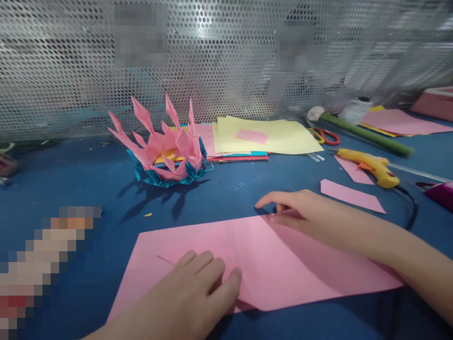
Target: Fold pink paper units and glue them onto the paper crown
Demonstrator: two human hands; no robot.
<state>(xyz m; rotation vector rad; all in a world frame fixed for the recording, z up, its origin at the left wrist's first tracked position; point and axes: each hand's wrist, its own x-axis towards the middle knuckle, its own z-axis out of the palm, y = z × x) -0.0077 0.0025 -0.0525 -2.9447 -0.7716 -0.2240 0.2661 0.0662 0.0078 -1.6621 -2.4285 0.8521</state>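
A large sheet of pink paper [304,264] lies across the front of the blue table, with a faint crease near its middle and a slightly raised near edge. My left hand [198,288] presses on its left half, fingers curled and closed on the paper; the fingertips are hidden. From under these fingers runs a thin dark line, and I cannot tell whether it is a slit or a slim object. At the far edge my right hand [297,208] pinches the sheet between thumb and curled fingers, while its index finger stretches out over the table.
A pink and blue folded-paper crown [177,160] stands behind the sheet. Beyond it are stacked coloured papers [269,139]. To the right lie a yellow glue gun [375,163], pink paper strips [352,194], red-handled scissors [331,137] and a green stick [368,134]. Perforated metal [226,71] closes the back.
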